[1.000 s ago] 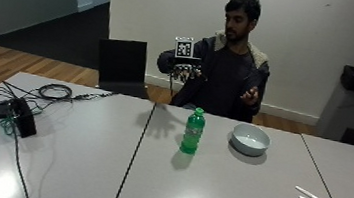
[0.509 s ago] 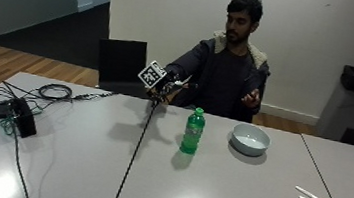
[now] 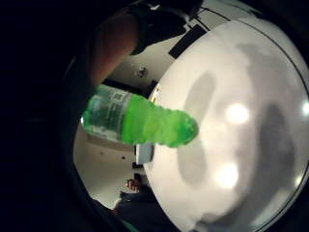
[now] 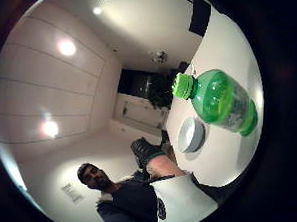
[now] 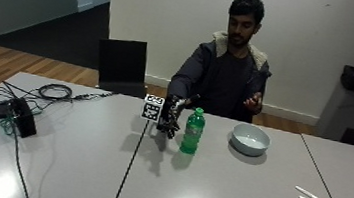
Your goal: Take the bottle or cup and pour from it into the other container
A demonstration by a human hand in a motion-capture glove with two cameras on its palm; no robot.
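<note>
Gloved hand, fingers relaxed and holding nothing, just left of upright bottle; bowl right of it.

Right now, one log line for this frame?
phase: reach | gloved right hand: open beside green bottle, not gripping | bottle: upright on table, capped | bowl: beside bottle

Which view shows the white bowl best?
The outside view: the bowl sits whole on the table, beside the green bottle. The thumb side palm view shows it behind the bottle; the little finger side view shows only a sliver.
</note>
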